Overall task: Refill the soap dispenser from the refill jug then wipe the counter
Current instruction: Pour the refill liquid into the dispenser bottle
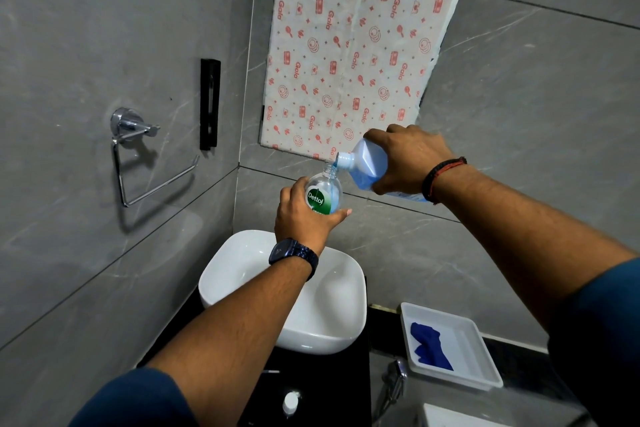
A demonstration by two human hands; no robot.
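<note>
While the left hand (pixel 304 218) wraps its fingers round the clear, rounded soap bottle (pixel 323 192) above the glossy white basin (pixel 242 263), likely so drips land there, the right hand (pixel 407 159) grips the tipped, translucent refill jug (pixel 367 166), its spout at the bottle's open neck, blue liquid running in. A crumpled blue cloth (pixel 429 347) waits in a plastic tray (pixel 485 350).

Two hands show: the left hand (pixel 301 218) and the right hand (pixel 412 158). There are two bottles (one soap dispenser (pixel 323 192), one refill jug (pixel 369 165)). There is one white basin (pixel 242 260), one white tray (pixel 464 333), one blue cloth (pixel 429 347) and one small white cap (pixel 290 403) on the dark surface (pixel 311 385). The wall carries one chrome towel ring (pixel 126 121). The wrists bear one watch (pixel 294 253) and one wristband (pixel 440 177).
</note>
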